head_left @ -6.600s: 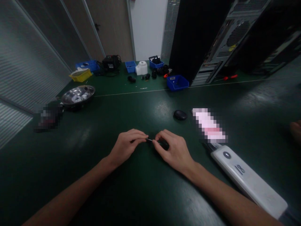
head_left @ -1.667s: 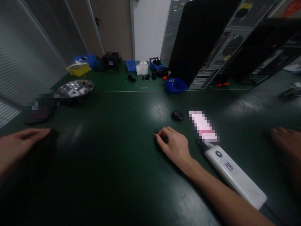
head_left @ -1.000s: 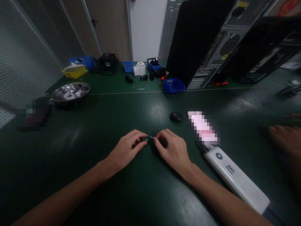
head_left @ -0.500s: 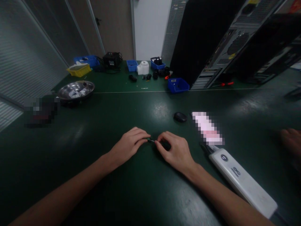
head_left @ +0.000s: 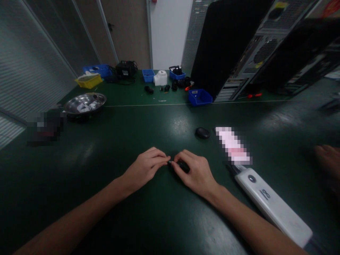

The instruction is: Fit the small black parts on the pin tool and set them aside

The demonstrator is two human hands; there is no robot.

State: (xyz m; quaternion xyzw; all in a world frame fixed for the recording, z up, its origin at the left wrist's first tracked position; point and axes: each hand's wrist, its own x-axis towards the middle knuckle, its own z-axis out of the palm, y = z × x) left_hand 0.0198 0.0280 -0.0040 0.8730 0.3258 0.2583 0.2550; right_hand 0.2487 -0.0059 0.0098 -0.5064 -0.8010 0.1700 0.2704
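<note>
My left hand [head_left: 148, 164] is closed in a pinch, its fingertips on a tiny dark piece [head_left: 169, 162] too small to name. Facing it, my right hand [head_left: 196, 170] is closed, thumb and index finger pinched at the other side of that piece. Under its curled fingers sits a rounded black object [head_left: 184, 166], mostly covered, so its kind cannot be told. The fingertips of both hands almost meet, low over the green tabletop [head_left: 148, 216]. Beyond my right hand lies a black computer mouse [head_left: 202, 133].
To the right are a blurred-out phone-like slab [head_left: 233, 145], a white device marked 18 [head_left: 273, 205] and another person's hand [head_left: 328, 157]. Farther back stand a metal bowl [head_left: 85, 112], a blue bin [head_left: 199, 97], a yellow bin [head_left: 89, 81] and black computer towers [head_left: 225, 46].
The fingertips of my two hands have drawn closer together. The thin silvery bit and green edge seen between them before are now mostly covered. The view has shifted slightly.
</note>
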